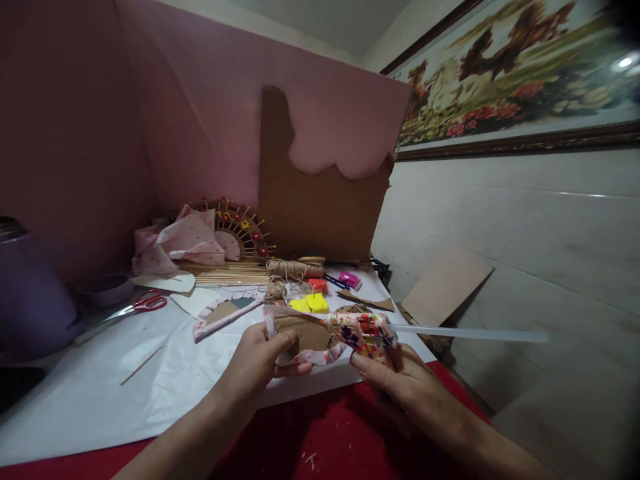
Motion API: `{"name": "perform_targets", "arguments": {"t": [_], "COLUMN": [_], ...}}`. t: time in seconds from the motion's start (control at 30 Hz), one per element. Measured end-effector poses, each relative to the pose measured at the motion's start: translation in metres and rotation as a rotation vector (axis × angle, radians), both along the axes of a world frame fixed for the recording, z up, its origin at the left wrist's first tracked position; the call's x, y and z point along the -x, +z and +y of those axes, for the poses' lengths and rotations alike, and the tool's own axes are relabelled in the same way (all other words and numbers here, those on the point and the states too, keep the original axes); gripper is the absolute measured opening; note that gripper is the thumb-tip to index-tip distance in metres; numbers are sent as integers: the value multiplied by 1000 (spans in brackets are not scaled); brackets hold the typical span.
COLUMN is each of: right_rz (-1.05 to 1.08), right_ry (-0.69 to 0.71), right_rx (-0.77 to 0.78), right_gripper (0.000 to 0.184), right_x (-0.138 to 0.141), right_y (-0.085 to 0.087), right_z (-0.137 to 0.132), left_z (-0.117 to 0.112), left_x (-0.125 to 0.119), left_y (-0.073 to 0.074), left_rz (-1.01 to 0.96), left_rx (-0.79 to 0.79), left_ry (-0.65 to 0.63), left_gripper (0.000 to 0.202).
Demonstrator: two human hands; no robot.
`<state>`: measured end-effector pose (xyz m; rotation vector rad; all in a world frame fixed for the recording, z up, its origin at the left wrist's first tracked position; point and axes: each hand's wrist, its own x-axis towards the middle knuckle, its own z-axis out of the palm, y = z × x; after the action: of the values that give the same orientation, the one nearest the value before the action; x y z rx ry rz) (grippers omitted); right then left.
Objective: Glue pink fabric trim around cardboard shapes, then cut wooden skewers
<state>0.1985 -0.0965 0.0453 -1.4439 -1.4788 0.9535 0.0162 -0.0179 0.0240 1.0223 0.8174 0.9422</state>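
My left hand (260, 363) is closed on a curved cardboard piece (305, 333) edged with pink patterned fabric, thumb on top. My right hand (395, 377) grips a glue gun (363, 330) covered in flowered wrap, its nozzle pointing left at the top edge of the cardboard piece. A clear glue stick (470, 333) juts out of the gun's back toward the right. Both hands hover over the front edge of the white paper (150, 387) on the table.
Red-handled scissors (135, 307), a second fabric-edged cardboard arc (220, 313), twine (290, 270), yellow blocks (310, 303), bamboo sticks (225, 273), a pink fabric bundle (185, 243) and a spoked decoration (245, 230) lie behind. A tall cardboard panel (315, 207) leans on the pink wall. Red cloth (320, 433) covers the near edge.
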Motion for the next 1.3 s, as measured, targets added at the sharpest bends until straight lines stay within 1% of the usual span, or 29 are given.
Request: {"name": "perform_targets", "arguments": {"t": [0.07, 0.13, 0.23, 0.37, 0.53, 0.63, 0.7, 0.83, 1.03, 1.17, 1.3], "right_rz": [-19, -29, -46, -56, -89, -105, -90, -52, -58, -14, 81], "right_ry": [6, 16, 34, 58, 43, 16, 9, 14, 29, 30, 94], "right_rx": [19, 52, 56, 63, 145, 122, 98, 112, 109, 134, 210], "right_gripper": [27, 29, 30, 30, 36, 39, 37, 31, 34, 38, 44], "right_x": [2, 3, 5, 5, 2, 2, 2, 3, 2, -3, -4], "right_y": [0, 0, 1, 0, -5, -5, -3, 0, 3, -3, -7], "right_z": [2, 3, 5, 6, 7, 7, 6, 5, 4, 7, 9], "left_z": [-2, -2, -1, 0, -1, -2, -2, 0, -1, 0, 2], "left_x": [0, 1, 2, 1, 0, 0, 0, 1, 2, 1, 1], "left_y": [-2, -4, -7, -7, -3, -1, -1, -3, -3, -5, -6], "left_rz": [27, 38, 38, 51, 47, 56, 60, 52, 41, 24, 15], "left_rx": [-34, -47, -61, -61, -57, -60, -59, -43, -33, -17, 13], "left_ry": [-37, -73, -107, -120, -118, -110, -103, -96, -80, -61, -56], "left_gripper": [25, 30, 33, 33, 31, 31, 30, 31, 34, 33, 27]}}
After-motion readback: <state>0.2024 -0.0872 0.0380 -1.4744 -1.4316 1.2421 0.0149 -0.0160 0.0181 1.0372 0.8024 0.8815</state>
